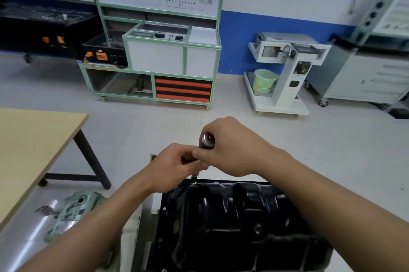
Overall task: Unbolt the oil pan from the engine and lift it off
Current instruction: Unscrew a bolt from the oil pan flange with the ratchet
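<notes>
Hidden: most of tool [207, 139] shaft, inside grip; tip engagement unclear. Frame centre: right hand [232, 150] curled round tool handle; left hand [174, 165] pinches shaft beneath. Lower centre: black oil pan [232, 227], bottom edge cropped.

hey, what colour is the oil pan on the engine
The oil pan is glossy black, shown best in the head view.

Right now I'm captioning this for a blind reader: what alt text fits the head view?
A person's left hand and right hand grip a dark-handled tool set on the far rim of a black oil pan. A wooden table stands to the left, a green-framed cart behind.
</notes>
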A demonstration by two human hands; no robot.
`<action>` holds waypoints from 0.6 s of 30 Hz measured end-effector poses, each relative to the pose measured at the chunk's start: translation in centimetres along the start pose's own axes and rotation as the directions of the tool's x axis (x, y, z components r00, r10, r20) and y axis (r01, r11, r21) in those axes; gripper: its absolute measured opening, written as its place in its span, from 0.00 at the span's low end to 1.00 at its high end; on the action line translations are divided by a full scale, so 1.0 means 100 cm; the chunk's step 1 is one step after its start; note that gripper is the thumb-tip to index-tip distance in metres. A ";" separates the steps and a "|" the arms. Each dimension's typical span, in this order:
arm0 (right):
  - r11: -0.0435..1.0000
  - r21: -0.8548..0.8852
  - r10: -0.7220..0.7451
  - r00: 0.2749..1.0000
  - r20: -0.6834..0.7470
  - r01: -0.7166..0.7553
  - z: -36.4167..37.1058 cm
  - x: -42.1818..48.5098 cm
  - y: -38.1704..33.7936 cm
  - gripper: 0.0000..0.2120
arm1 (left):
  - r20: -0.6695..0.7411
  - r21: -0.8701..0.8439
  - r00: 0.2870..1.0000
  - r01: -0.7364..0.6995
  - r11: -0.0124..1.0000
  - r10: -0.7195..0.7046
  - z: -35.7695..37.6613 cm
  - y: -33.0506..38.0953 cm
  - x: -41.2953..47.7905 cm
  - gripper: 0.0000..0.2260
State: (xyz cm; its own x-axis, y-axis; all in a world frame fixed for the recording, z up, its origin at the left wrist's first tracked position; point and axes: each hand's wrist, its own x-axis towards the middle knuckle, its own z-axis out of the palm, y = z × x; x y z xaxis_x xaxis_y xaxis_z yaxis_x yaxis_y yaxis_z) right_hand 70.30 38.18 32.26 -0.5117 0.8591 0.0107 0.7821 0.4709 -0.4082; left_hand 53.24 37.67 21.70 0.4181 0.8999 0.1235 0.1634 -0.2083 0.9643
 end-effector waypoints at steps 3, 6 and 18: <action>1.000 -0.022 0.022 1.000 -0.001 -0.022 0.011 0.000 -0.003 0.13 | -0.010 -0.012 1.000 0.000 1.000 -0.001 0.000 -0.012 -0.004 0.11; 0.997 -0.064 0.039 0.999 0.000 -0.039 0.020 -0.002 -0.006 0.12 | 0.002 -0.037 1.000 0.005 0.999 -0.004 0.002 -0.018 -0.008 0.09; 0.968 -0.247 -0.060 0.995 -0.082 0.038 0.048 -0.018 -0.010 0.16 | 0.127 0.038 0.991 -0.050 0.998 0.045 0.000 0.003 -0.023 0.15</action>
State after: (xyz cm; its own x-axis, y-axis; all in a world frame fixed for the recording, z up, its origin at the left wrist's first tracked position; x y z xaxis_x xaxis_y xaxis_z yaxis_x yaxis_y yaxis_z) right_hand 68.72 35.18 28.31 -0.5269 0.8427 0.1106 0.8255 0.5384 -0.1692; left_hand 52.28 35.52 21.74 0.5349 0.8339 0.1362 0.1761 -0.2677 0.9473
